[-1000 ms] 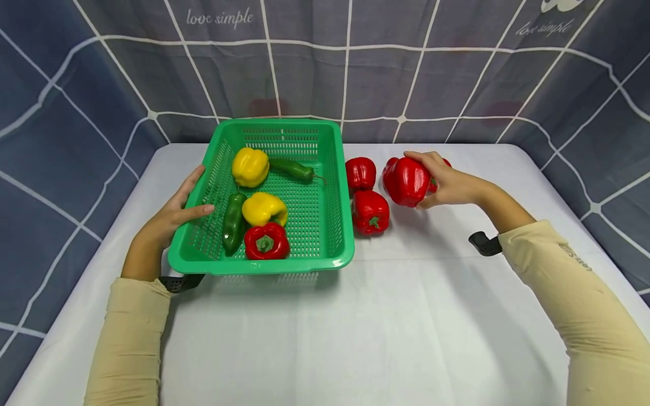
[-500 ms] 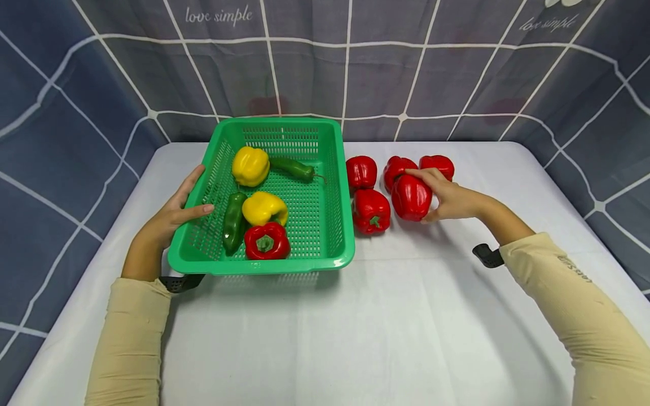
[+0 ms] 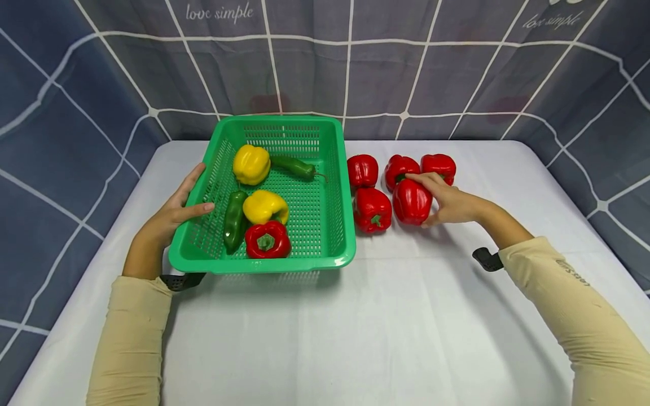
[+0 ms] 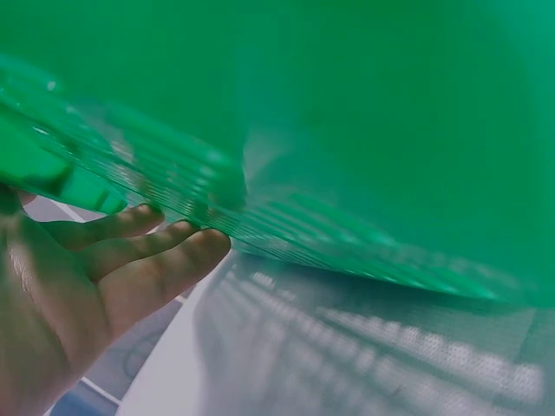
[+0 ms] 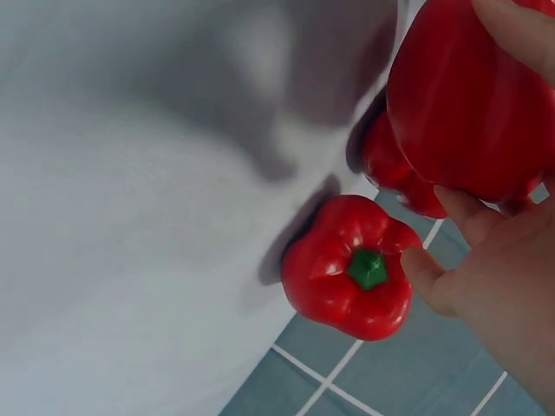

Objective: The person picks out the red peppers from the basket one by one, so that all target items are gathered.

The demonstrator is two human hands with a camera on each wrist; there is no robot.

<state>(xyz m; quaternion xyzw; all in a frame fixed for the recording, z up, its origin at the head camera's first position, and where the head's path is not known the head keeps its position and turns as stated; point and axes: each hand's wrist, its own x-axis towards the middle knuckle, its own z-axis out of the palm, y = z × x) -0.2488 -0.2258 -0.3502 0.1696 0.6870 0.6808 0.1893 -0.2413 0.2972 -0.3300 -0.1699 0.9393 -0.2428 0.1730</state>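
A green plastic basket stands at left, holding two yellow bell peppers, a red bell pepper and two long green peppers. My left hand grips its left side, thumb over the rim and fingers along the outer wall; the left wrist view shows those fingertips at the slotted side. To the right of the basket, my right hand holds another red bell pepper between thumb and fingers. In the right wrist view that pepper fills the upper right corner.
Several more red bell peppers are grouped about the held one: two beside the basket's right wall, one just behind, one at the back right. A white cloth covers the table. Grey checked fabric hangs behind and at both sides.
My right hand has brought its red bell pepper slightly right and nearer the front, uncovering the two peppers behind it. The left hand and basket have stayed put.
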